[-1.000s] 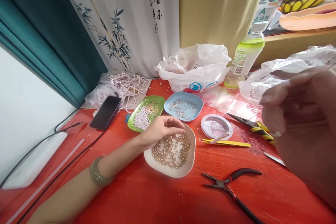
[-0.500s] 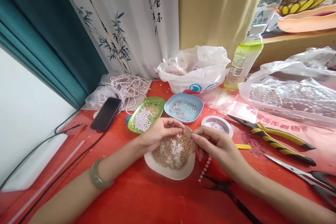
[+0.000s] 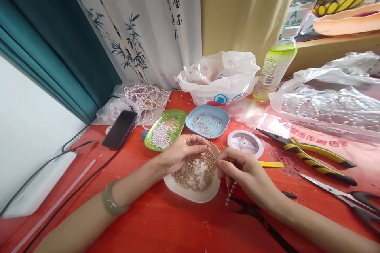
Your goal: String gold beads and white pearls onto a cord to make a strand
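Note:
My left hand (image 3: 181, 151) hovers over a cream dish (image 3: 190, 193) of small gold beads, fingers curled in a pinch on something too small to make out. My right hand (image 3: 242, 170) sits at the dish's right rim, pinched on a short beaded strand (image 3: 231, 193) that hangs down from it. The fingertips of both hands almost meet above the beads. A green bangle (image 3: 110, 204) is on my left wrist.
Behind the dish stand a green dish of white pearls (image 3: 165, 128), a blue dish of silver tubes (image 3: 208, 120) and a clear thread spool (image 3: 245, 142). Yellow-handled pliers (image 3: 308, 152), scissors (image 3: 341, 195), black pliers (image 3: 261, 215), a phone (image 3: 120, 128), plastic bags and a bottle (image 3: 277, 63) surround them.
My right hand came down from close to the camera to the dish's right rim, holding the beaded strand. My left hand stayed over the gold beads.

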A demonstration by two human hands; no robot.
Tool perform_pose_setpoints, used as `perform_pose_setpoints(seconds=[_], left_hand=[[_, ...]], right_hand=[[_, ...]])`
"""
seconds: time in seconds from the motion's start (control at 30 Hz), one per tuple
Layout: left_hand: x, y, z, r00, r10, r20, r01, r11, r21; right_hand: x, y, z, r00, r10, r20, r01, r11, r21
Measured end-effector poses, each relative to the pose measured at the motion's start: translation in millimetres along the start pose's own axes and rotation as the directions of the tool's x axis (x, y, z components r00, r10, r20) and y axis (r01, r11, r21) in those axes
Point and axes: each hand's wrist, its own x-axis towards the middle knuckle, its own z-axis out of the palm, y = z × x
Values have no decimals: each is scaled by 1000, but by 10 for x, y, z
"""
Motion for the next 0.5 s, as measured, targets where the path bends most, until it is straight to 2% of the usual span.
perform_pose_setpoints(seconds=[0.23,0.5], left_hand=[[4,-7,-17,999,0,35,0,1000,10],[0,14,7,1000,-8,-20,8,1000,23]], right_hand=[[10,13,-2,1000,22,1,-22,1000,-5],[25,2,4,999,44,-4,-44,999,22]])
